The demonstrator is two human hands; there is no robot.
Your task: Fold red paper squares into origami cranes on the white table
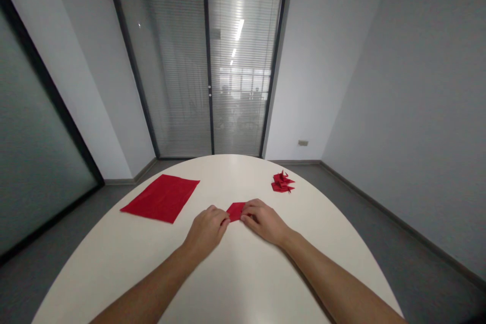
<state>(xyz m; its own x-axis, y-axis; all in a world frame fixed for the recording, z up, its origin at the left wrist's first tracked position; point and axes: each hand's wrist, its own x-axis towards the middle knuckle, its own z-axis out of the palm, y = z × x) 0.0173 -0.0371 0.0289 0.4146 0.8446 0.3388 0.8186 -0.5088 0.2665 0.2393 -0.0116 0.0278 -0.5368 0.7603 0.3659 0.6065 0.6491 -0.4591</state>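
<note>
A small piece of folded red paper (236, 210) lies on the white table in front of me, between my two hands. My left hand (208, 225) is closed on its left edge, the thumb and fingers pinched together there. From the other side, my right hand (264, 220) grips the right end, its curled fingers covering that part of the paper. The paper's middle shows flat, with a slanted upper left edge; both ends are hidden under my fingers.
Large red sheets (161, 198) lie flat at the left of the round white table (243, 283). Several folded red paper figures (282, 182) with pointed tips sit clustered at the back right. Beyond the table's far edge stand glass doors with blinds (182, 76).
</note>
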